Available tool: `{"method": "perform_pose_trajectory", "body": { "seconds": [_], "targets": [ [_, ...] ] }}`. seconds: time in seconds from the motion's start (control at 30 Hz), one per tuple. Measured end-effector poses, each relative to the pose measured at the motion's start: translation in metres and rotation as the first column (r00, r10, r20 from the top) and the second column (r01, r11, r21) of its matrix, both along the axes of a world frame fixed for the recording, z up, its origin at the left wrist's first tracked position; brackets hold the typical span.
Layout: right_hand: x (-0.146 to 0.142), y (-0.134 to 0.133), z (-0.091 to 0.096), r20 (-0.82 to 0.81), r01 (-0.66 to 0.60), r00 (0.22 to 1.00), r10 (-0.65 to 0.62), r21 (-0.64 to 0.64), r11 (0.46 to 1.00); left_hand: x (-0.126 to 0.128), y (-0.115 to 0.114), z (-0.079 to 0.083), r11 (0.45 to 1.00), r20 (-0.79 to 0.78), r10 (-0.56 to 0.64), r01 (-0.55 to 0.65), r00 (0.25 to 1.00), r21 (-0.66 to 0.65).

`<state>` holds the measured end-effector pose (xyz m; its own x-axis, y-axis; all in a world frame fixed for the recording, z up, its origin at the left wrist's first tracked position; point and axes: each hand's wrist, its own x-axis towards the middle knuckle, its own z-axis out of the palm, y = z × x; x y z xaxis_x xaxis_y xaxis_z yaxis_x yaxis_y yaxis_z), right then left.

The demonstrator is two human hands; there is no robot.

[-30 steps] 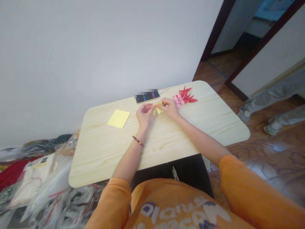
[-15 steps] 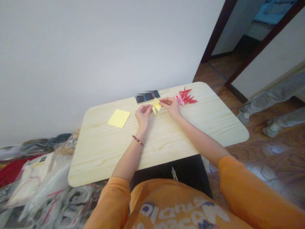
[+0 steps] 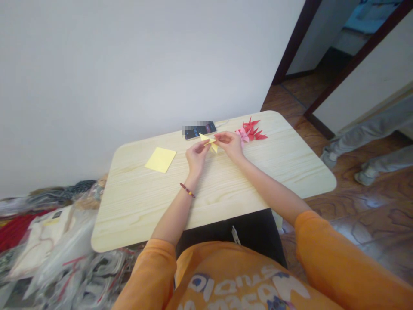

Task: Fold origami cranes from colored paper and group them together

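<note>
Between my hands, just above the table, is a yellow folded paper piece (image 3: 213, 146) with pointed flaps, like an origami shape. My left hand (image 3: 196, 157) pinches it from the left, thumb and fingers together. From the right, the fingertips of my right hand (image 3: 229, 143) are closed on its other side. My fingers cover part of the folds. A flat stack of yellow square paper (image 3: 161, 159) lies left of my left hand. Close behind my right hand are a pink folded paper piece (image 3: 243, 135) and red folded paper pieces (image 3: 253, 128) with pointed tips.
A phone (image 3: 200, 130) with a cable lies at the back of the pale wooden table (image 3: 138, 206), near the wall. Plastic-wrapped goods (image 3: 64, 258) are heaped on the left. At the right, another person's legs (image 3: 380, 125) show beside a doorway.
The yellow folded paper has been turned between my fingers; one point now sticks out to the upper left. My left hand has shifted slightly to the right.
</note>
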<state>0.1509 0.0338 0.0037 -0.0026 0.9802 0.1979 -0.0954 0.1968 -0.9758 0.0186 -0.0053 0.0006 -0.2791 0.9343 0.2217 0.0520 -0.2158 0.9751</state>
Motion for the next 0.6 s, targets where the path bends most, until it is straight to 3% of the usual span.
{"method": "perform_pose_trajectory", "body": {
  "seconds": [0.37, 0.6],
  "targets": [
    [-0.001, -0.012, 0.008, 0.099, 0.019, 0.995, -0.035, 0.156, 0.988, 0.004, -0.005, 0.005, 0.999, 0.064, 0.012, -0.015, 0.998, 0.049],
    [-0.004, -0.016, 0.011, 0.064, 0.026, 0.997, -0.04, 0.206, 0.978, 0.006, -0.007, 0.006, 0.995, 0.064, 0.069, -0.073, 0.996, 0.064]
  ]
}}
